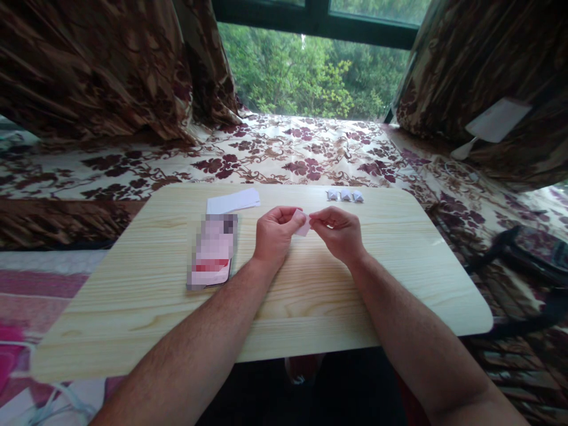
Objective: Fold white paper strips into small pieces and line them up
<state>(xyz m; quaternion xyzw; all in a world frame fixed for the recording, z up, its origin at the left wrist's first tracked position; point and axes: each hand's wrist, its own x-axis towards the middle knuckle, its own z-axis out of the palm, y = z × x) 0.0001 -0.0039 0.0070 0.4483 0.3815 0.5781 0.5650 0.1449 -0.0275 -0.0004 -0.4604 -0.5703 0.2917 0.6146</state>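
Observation:
Above the middle of the wooden table my left hand [276, 231] pinches a small folded piece of white paper [302, 223], its thumb lying over the paper's face. My right hand [339, 231] is closed in a pinch at the paper's right edge, thumb and forefinger together. Beyond my right hand, three small folded white paper pieces [345, 196] with raised peaks sit in a row. A stack of white paper strips [233, 202] lies beyond my left hand, to its left. How the held paper is creased is too small to make out.
The light wooden table [306, 296] has rounded corners. On its left lies a phone [213, 251], partly blurred out. Flowered cloth [306, 151] covers the ledge below the window. A white lamp [497, 121] stands at the right, above a dark chair-like frame [519, 254].

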